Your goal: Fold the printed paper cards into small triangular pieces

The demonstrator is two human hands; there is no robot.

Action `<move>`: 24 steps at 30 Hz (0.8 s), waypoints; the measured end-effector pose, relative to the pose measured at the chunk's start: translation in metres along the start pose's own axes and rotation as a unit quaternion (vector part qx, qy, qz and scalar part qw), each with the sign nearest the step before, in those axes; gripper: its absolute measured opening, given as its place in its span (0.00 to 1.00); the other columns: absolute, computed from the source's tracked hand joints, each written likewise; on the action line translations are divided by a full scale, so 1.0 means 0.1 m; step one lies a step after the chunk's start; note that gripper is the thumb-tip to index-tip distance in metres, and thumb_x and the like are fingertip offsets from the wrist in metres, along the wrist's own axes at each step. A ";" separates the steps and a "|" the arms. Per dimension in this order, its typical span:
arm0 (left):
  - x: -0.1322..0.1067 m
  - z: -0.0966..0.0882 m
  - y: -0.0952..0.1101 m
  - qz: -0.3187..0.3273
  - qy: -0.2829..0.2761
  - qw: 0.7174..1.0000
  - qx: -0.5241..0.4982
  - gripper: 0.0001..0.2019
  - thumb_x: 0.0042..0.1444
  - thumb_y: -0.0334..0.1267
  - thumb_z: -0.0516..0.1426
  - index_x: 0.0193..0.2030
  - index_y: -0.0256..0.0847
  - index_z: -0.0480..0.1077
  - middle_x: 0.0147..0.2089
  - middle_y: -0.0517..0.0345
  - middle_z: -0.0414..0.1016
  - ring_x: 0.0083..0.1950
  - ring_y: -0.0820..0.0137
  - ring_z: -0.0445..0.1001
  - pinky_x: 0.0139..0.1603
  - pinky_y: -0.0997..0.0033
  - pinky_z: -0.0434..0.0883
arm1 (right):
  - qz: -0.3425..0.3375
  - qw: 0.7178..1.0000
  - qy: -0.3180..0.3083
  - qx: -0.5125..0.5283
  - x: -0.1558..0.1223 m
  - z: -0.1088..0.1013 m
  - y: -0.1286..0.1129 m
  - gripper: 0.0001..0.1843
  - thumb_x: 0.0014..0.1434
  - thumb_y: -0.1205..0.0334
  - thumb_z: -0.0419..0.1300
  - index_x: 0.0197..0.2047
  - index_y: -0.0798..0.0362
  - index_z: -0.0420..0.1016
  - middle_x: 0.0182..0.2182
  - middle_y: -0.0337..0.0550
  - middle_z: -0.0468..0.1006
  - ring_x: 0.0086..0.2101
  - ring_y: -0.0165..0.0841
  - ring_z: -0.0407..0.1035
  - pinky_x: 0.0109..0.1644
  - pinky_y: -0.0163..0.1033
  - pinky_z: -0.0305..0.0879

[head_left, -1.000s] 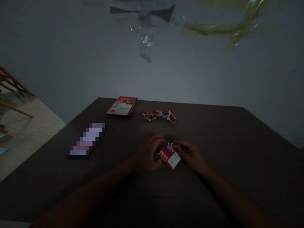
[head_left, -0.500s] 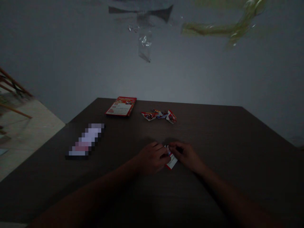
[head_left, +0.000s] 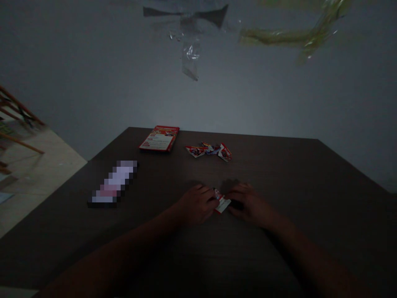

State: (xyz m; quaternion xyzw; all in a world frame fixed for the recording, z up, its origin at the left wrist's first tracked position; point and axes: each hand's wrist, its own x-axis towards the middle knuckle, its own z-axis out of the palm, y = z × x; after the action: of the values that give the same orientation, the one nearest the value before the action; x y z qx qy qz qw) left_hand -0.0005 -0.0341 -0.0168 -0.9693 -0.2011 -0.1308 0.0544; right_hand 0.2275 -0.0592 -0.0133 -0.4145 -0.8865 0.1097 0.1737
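A small red-and-white printed paper card [head_left: 222,204] lies on the dark table in front of me, partly covered by fingers. My left hand [head_left: 198,203] is closed on the card's left side, its fingers bent over it. At the card's right edge is my right hand [head_left: 249,205], fingers curved, with the thumb apart from the forefinger. Its fingertips are at or touching the paper; the dim light hides the exact contact. Beyond both hands, several folded or twisted pieces of printed paper [head_left: 209,150] lie together.
A stack of red-and-white printed cards [head_left: 159,140] sits at the table's back left. A phone-like slab [head_left: 114,182], blurred by pixels, lies on the left. The wall [head_left: 248,95] with tape on it rises behind the table [head_left: 294,174]. Wooden furniture legs [head_left: 21,140] show at far left.
My right hand has drawn slightly right, its thumb and forefinger now spread wider. The card's lower right part sits a little higher and looks shorter. My left hand stays on the card.
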 end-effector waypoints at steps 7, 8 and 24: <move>-0.06 -0.08 -0.02 -0.029 -0.016 0.999 0.005 0.08 0.57 0.38 0.52 0.40 0.39 0.70 0.38 0.53 0.72 0.39 0.67 0.68 0.41 0.67 0.62 | -0.019 0.996 -0.018 -0.082 0.00 -0.01 -0.03 0.09 0.58 0.64 0.55 0.40 0.49 0.76 0.34 0.43 0.75 0.39 0.37 0.65 0.46 0.45 0.55; -0.07 -0.09 -0.03 -0.038 -0.020 0.999 0.007 0.08 0.57 0.38 0.52 0.38 0.39 0.70 0.37 0.53 0.72 0.38 0.68 0.68 0.40 0.67 0.62 | -0.021 0.996 -0.017 -0.083 0.00 -0.01 -0.04 0.09 0.59 0.64 0.55 0.39 0.49 0.76 0.34 0.43 0.75 0.38 0.37 0.66 0.46 0.45 0.55; -0.07 -0.09 -0.06 -0.188 -0.068 0.976 -0.084 0.14 0.61 0.42 0.48 0.36 0.39 0.71 0.37 0.53 0.71 0.41 0.66 0.68 0.46 0.63 0.62 | 0.058 0.998 -0.008 -0.025 0.02 0.02 0.00 0.08 0.61 0.62 0.53 0.36 0.51 0.73 0.34 0.42 0.74 0.38 0.34 0.66 0.48 0.44 0.57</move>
State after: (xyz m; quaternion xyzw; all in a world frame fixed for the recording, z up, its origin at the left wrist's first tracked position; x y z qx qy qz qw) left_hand -0.0110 -0.0326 -0.0098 -0.9218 -0.3715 -0.0891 -0.0663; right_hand 0.2255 -0.0583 -0.0149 -0.4683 -0.8650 0.1003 0.1497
